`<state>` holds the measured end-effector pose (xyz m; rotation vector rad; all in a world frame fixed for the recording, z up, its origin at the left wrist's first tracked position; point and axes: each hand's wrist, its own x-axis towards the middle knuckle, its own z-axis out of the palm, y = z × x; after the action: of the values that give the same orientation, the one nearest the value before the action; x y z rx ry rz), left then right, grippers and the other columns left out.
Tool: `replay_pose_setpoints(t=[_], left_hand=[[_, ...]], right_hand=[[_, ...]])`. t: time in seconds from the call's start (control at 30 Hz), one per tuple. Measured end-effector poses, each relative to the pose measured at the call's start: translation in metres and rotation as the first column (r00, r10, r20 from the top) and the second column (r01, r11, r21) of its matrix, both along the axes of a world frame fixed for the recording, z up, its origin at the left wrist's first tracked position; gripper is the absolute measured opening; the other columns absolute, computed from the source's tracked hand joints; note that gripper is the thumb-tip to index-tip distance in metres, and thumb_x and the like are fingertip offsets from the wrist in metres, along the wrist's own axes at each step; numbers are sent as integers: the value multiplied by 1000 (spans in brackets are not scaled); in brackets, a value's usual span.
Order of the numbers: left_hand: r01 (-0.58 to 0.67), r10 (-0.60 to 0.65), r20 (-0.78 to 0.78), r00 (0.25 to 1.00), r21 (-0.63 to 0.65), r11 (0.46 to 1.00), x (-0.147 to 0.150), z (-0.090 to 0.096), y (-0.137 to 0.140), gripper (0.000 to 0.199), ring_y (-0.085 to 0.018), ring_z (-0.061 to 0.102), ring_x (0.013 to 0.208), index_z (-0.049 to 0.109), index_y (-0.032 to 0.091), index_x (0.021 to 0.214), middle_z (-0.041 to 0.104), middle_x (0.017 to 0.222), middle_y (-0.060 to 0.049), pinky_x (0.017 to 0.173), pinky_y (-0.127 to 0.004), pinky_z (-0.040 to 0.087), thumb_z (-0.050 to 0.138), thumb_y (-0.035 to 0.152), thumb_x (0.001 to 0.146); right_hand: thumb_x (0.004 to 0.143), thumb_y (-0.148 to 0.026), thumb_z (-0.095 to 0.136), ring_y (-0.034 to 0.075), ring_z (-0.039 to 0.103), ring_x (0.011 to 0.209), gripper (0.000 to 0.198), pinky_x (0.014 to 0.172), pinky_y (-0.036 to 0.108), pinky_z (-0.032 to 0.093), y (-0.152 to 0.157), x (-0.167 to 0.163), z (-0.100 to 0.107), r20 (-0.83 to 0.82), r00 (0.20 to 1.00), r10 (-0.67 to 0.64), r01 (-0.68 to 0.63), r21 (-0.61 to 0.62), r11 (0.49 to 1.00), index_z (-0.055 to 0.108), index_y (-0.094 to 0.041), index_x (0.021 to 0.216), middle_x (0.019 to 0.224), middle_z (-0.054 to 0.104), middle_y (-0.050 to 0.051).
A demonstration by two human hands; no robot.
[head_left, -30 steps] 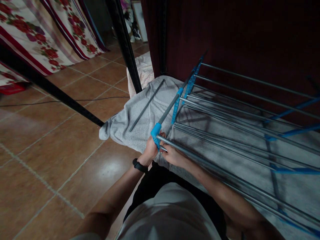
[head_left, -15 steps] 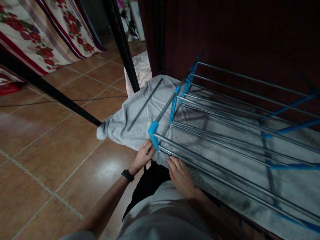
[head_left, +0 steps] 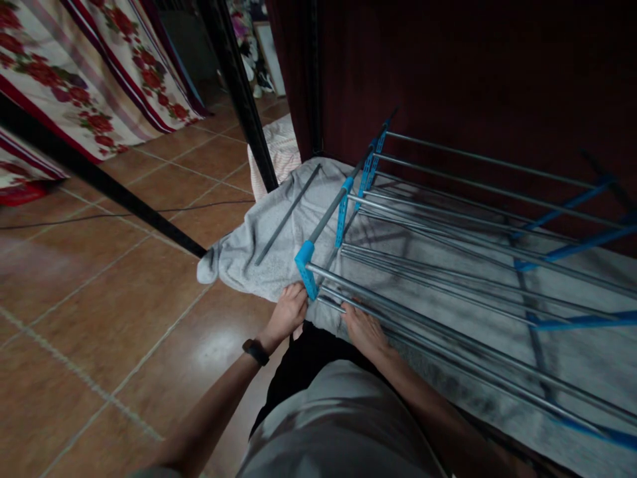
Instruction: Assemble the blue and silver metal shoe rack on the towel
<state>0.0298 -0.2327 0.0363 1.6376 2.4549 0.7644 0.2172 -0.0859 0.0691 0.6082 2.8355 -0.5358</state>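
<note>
Grey blanket (head_left: 304, 227), right hand (head_left: 365, 328) palm-down

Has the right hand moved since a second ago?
Yes: the right hand has shifted rightward, away from the rack's blue corner piece.

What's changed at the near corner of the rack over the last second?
The right hand has moved right, away from the blue corner piece, its fingertips now at the lower tube. The left hand has drawn back slightly left, beside the corner's lower end; whether it touches is unclear. The loose rod still lies on the gray blanket.
</note>
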Motion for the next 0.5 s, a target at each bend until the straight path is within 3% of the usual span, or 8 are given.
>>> replay_pose_setpoints(t=[0.27,0.5], left_hand=[[-71,2,407,914,155,985,14,6,13,28,-23,58,104,61,20,109,59,112,-9,93,-39,48,51,14,84],[-101,15,457,889,162,982,12,14,15,16,-22,61,95,64,19,94,63,101,-7,86,-38,51,55,14,82]], right_hand=[[103,-29,31,21,61,112,34,92,30,45,3,-2,3,-45,998,-46,43,-68,997,54,-21,127,123,65,10],[103,-30,32,21,61,114,34,93,30,45,3,0,2,-60,997,-53,48,-80,996,54,-22,127,125,65,9]])
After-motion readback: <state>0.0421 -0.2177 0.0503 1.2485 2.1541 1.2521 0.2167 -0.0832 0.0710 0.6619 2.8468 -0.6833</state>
